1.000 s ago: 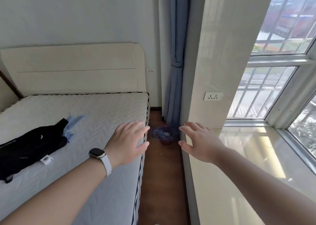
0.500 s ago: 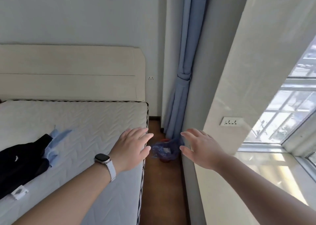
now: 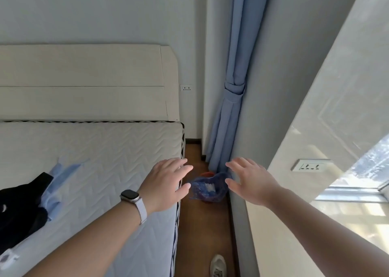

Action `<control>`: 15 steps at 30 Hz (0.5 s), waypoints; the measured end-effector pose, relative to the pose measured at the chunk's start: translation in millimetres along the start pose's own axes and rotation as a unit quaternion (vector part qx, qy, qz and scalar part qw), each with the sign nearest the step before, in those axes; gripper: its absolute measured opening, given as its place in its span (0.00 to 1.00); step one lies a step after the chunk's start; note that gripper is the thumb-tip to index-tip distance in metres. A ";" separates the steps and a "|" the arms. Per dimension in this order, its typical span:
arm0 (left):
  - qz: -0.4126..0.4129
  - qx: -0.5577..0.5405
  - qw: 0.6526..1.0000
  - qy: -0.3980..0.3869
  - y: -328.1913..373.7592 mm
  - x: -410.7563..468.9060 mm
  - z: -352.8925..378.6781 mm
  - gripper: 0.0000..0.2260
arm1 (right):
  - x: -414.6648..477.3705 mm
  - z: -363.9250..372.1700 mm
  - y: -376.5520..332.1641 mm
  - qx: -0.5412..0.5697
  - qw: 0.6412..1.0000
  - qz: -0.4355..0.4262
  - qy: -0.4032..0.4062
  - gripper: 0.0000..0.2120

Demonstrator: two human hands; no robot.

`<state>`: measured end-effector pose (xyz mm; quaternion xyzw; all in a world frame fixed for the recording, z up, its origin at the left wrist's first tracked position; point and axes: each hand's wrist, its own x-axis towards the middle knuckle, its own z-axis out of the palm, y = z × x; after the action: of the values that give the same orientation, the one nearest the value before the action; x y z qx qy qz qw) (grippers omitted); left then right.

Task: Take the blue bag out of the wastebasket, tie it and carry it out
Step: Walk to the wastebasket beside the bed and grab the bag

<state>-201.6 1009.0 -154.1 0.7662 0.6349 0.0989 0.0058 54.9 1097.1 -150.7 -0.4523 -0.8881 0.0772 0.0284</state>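
The blue bag [image 3: 207, 187] lines a small red wastebasket [image 3: 207, 174] on the wooden floor, in the narrow gap between bed and window wall. White scraps show inside the bag. My left hand [image 3: 167, 184], with a watch on its wrist, is stretched forward with fingers spread, to the left of the bag and nearer to me. My right hand [image 3: 251, 185] is stretched forward the same way on the bag's right. Both hands are empty and touch nothing; the basket lies farther off, between them.
A bed [image 3: 94, 161] with a bare quilted mattress fills the left, with dark and light-blue clothes [image 3: 27, 201] on it. A tied blue curtain [image 3: 229, 112] hangs behind the basket. A marble window ledge [image 3: 315, 224] runs along the right. My shoe [image 3: 217, 266] stands on the floor strip.
The view has moved forward along the gap; the basket and bag appear nearer and larger between my hands. Both hands stay outstretched, empty and spread.
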 end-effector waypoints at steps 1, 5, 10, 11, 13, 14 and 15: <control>0.005 0.001 1.000 0.005 1.1 2.0 0.3 0.22 | 2.5 -1.1 -0.5 -0.003 1.000 -0.005 0.002 0.25; -0.027 0.002 1.000 -0.002 -16.6 55.4 10.5 0.21 | 62.7 1.6 26.9 0.025 1.000 -0.014 -0.005 0.26; -0.054 -0.008 0.998 -0.010 -30.5 109.3 21.7 0.22 | 116.3 5.6 52.2 0.051 0.999 -0.018 -0.004 0.26; -0.058 -0.006 0.998 -0.015 -32.3 118.9 25.2 0.22 | 127.0 8.8 58.6 0.054 0.998 -0.017 -0.007 0.26; -0.056 -0.004 0.998 -0.016 -34.7 129.5 29.6 0.21 | 136.8 14.7 63.7 0.058 0.998 -0.017 -0.005 0.26; -0.058 -0.002 0.998 -0.018 -39.5 135.8 30.9 0.21 | 143.7 17.1 66.7 0.063 0.998 -0.013 -0.013 0.26; -0.061 -0.003 0.998 -0.022 -44.9 142.9 32.9 0.21 | 150.6 20.3 69.0 0.069 0.997 -0.011 -0.017 0.26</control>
<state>-215.1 1160.7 -171.8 0.7278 0.6802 0.0832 0.0283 18.8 1256.5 -184.9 -0.4380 -0.8859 0.1461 0.0451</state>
